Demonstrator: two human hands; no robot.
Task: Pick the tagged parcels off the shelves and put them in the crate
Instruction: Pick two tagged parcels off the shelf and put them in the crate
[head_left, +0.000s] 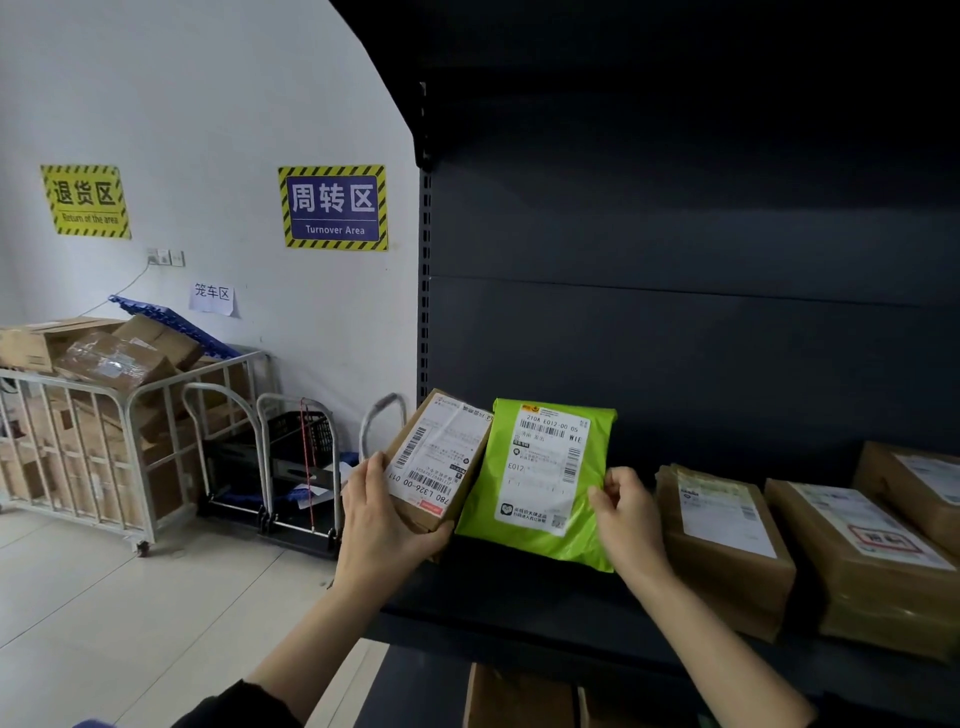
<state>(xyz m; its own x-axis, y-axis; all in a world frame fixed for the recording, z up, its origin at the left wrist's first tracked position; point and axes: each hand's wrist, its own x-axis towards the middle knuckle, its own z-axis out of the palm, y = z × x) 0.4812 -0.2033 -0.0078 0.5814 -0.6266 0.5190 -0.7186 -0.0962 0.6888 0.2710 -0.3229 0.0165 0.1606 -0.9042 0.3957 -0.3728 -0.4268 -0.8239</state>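
The left hand (382, 512) was curled round the lower end of a small brown box (441, 460), thumb on its labelled face, holding it tilted at the left end of the shelf (519, 597). At the box's 3 o'clock, touching it, a green mailer bag (540, 478) leaned up from the shelf, its right edge pinched by the right hand (626, 512). The box looked stiff and light, fit for one hand across its width. The bag looked soft and slick, likely to sag, so a hold under its bulk seemed safer. Brown parcels (722, 540) lay at the bag's 3 o'clock.
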